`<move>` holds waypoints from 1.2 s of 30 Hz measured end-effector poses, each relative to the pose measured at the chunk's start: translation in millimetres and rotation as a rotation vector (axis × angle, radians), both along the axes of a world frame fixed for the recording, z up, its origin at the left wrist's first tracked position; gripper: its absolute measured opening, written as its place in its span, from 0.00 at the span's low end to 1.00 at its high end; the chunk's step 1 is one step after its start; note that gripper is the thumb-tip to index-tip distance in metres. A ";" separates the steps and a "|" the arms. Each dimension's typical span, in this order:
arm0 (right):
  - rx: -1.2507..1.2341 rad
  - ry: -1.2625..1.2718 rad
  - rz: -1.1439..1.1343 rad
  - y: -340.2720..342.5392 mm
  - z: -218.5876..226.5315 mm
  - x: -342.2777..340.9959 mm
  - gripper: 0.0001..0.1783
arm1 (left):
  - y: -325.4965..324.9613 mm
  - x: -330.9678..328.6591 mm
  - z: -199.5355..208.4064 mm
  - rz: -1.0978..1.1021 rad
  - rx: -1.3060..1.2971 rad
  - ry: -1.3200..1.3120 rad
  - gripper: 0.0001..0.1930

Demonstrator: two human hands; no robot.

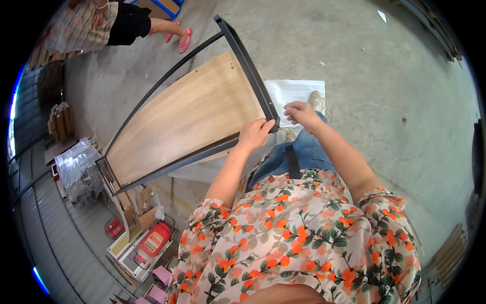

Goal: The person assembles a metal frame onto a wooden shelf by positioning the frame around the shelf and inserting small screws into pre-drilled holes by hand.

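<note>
Floral shirt (288, 238) below, left hand (254, 135) holds black frame (250, 71) at near corner.

Even, fairly bright light falls on the smooth grey concrete floor (364, 61), with only soft, faint shadows. A narrow bluish-white strip of glare (13, 116) burns out at the left rim, beside the dimmer grey ribbed wall (43, 207). Crumpled clear plastic wrap (78, 167) catches small glints. Fisheye distortion bows the long-barred black metal frame (245, 66); the corners fall to black, and detail softens toward the rim.
</note>
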State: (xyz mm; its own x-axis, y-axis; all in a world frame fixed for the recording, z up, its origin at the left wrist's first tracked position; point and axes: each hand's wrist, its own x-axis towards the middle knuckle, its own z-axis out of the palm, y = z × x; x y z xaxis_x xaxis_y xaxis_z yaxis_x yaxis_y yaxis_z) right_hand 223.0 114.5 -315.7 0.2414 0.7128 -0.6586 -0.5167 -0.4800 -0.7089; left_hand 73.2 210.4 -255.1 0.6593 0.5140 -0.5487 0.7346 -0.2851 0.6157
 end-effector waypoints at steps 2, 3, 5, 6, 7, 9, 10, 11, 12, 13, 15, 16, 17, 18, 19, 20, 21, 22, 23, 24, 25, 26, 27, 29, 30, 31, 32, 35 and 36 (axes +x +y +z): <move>-0.056 -0.030 -0.007 -9.1 -7.6 8.4 0.12 | 1.0 4.9 -0.2 -0.016 0.022 -0.007 0.22; 0.003 0.038 0.086 -11.9 6.1 1.4 0.12 | 1.6 2.7 0.4 -0.011 0.018 0.029 0.22; 0.109 0.134 0.176 -11.8 32.5 -18.0 0.12 | 2.3 -3.2 -1.2 -0.012 0.011 0.064 0.23; 0.118 0.163 0.131 -10.8 33.1 -24.6 0.12 | 2.7 -2.7 -3.3 -0.007 0.015 0.044 0.23; 0.131 0.194 0.102 -10.9 32.2 -27.9 0.12 | 3.1 -2.1 -4.6 -0.002 0.021 0.026 0.23; 0.153 0.305 0.018 -10.7 28.8 -29.3 0.11 | 7.0 -1.4 -1.7 0.003 -0.041 0.044 0.22; 0.153 0.300 0.009 -11.4 26.9 -27.4 0.11 | 9.1 -1.0 -0.1 0.019 -0.099 0.069 0.22; 0.104 0.371 -0.005 -11.6 23.7 -27.4 0.10 | 11.2 -2.8 0.8 0.012 -0.099 0.070 0.22; 0.055 0.443 -0.018 -11.5 21.4 -26.7 0.10 | 13.3 -4.2 2.1 -0.003 -0.122 0.112 0.23; 0.056 0.444 -0.024 -10.0 19.5 -24.6 0.10 | 14.3 -4.8 3.5 -0.017 -0.145 0.153 0.23; 0.081 0.286 0.138 -5.0 17.9 -17.9 0.08 | 12.2 -1.3 17.1 -0.065 -0.111 0.178 0.24; 0.078 0.290 0.134 -3.8 15.5 -13.9 0.08 | 10.9 0.1 20.0 -0.109 -0.076 0.196 0.24; 0.130 0.226 0.212 0.3 15.5 -12.3 0.07 | 10.7 -3.2 20.2 -0.106 -0.073 0.206 0.24; 0.183 0.161 0.289 4.3 15.3 -9.9 0.06 | 10.2 -6.1 17.8 -0.114 -0.012 0.176 0.23; 0.216 -0.001 0.369 8.7 15.1 -6.0 0.04 | 9.8 -7.7 16.0 -0.122 0.047 0.146 0.22; 0.319 -0.410 0.429 11.7 25.8 -3.7 0.06 | 10.1 -10.7 14.2 -0.118 0.045 0.160 0.22; 0.399 -0.521 0.466 14.0 20.1 -5.8 0.07 | 11.4 -12.1 11.7 -0.069 0.002 0.163 0.21; 0.479 -0.632 0.500 14.9 13.2 -7.8 0.09 | 12.1 -14.1 9.2 -0.019 -0.041 0.166 0.20; 0.477 -0.630 0.503 13.1 7.9 -5.3 0.09 | 12.5 -12.4 6.7 0.001 -0.077 0.145 0.19; 0.468 -0.536 0.379 9.9 3.6 -2.6 0.09 | 11.6 -11.6 5.9 0.003 -0.080 0.145 0.19; 0.457 -0.442 0.256 7.7 -0.2 -2.1 0.10 | 10.5 -10.7 6.1 -0.012 -0.072 0.116 0.19; 0.468 -0.436 0.265 12.6 9.5 -0.9 0.10 | 11.5 -11.9 10.1 -0.016 -0.053 0.092 0.20; 0.241 -0.297 0.442 18.0 24.1 1.7 0.11 | 13.7 -15.7 7.1 -0.005 -0.050 0.096 0.20; 0.031 -0.138 0.678 25.1 36.5 0.1 0.18 | 18.3 -20.1 -0.4 -0.034 -0.049 0.110 0.25; 0.031 -0.137 0.682 25.5 34.9 0.7 0.18 | 18.4 -20.0 -1.8 -0.030 -0.049 0.112 0.25; 0.073 -0.085 0.677 25.6 31.3 2.9 0.17 | 17.4 -19.5 -2.7 -0.010 -0.072 0.091 0.25; 0.114 -0.036 0.669 24.6 26.6 5.4 0.16 | 16.7 -17.0 -1.8 0.008 -0.093 0.069 0.24; 0.235 -0.029 0.617 18.0 11.4 10.2 0.14 | 16.2 -10.9 6.4 -0.027 -0.096 0.138 0.24; 0.306 -0.036 0.574 16.3 7.9 11.0 0.13 | 15.2 -11.4 3.8 -0.024 -0.097 0.137 0.24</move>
